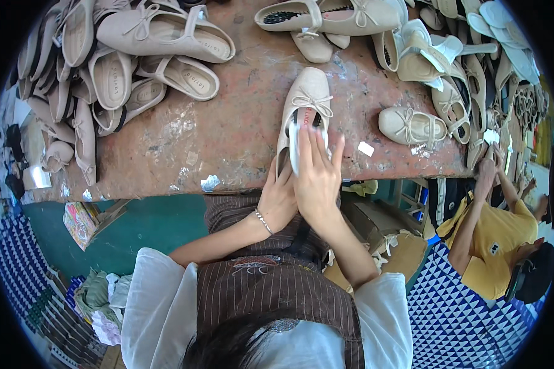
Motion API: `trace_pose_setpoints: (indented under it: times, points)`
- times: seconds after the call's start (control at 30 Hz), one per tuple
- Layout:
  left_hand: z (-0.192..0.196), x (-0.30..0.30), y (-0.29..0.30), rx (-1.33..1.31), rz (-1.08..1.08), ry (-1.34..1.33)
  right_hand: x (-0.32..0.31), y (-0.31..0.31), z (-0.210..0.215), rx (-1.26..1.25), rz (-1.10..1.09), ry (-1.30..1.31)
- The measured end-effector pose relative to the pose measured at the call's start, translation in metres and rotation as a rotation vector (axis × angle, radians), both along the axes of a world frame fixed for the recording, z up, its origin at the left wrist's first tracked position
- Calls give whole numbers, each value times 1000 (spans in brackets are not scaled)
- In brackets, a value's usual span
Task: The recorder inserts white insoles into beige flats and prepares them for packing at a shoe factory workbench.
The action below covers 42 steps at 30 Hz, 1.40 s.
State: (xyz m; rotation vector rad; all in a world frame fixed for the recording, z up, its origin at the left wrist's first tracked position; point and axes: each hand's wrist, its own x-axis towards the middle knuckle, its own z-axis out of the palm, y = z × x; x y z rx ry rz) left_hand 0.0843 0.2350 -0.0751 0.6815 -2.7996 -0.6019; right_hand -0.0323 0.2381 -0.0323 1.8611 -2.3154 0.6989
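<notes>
A beige ballet flat (308,86) with a bow lies toe-away near the table's front edge. My left hand (279,202) closes around its heel end, the fingertips partly hidden by the shoe. A white insole (294,149) stands tilted at the shoe's opening, partly inside it. My right hand (317,175) holds this insole, its fingers stretched along it and the thumb hidden underneath. Dark lining and red print show inside the shoe ahead of the fingers.
Beige shoes (166,34) are heaped at the left, with more shoes (351,15) at the back. A single flat (412,126) lies to the right. White insoles (498,24) are stacked far right. A co-worker in yellow (498,237) works at the right; an open carton (381,227) sits below the table.
</notes>
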Motion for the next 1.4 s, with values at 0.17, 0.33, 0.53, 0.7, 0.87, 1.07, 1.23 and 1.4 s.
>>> trace_pose_setpoints:
  times: [0.17,0.33,0.53,0.7,0.87,1.07,1.23,1.4]
  points:
    - [-17,1,-2,1,-15,-44,-13,-24,-30,178,-31,-48]
    - [-17,-1,-1,20,52,47,-11,-12,-26,322,13,-122]
    - [-14,-1,-2,69,3,-69,-12,-40,-8,222,-29,-165]
    - [-18,-1,-3,65,61,57,4,-22,7,444,-28,-177]
    - [-22,-2,-6,139,38,-8,-9,-40,-24,314,-85,-24]
    - [-19,-4,-6,205,52,-96,-11,-45,-34,596,-93,130]
    - [-14,-5,-10,4,37,158,-15,-54,-41,279,-173,146]
    - [-5,-11,-14,54,45,63,-29,-72,-39,525,13,87]
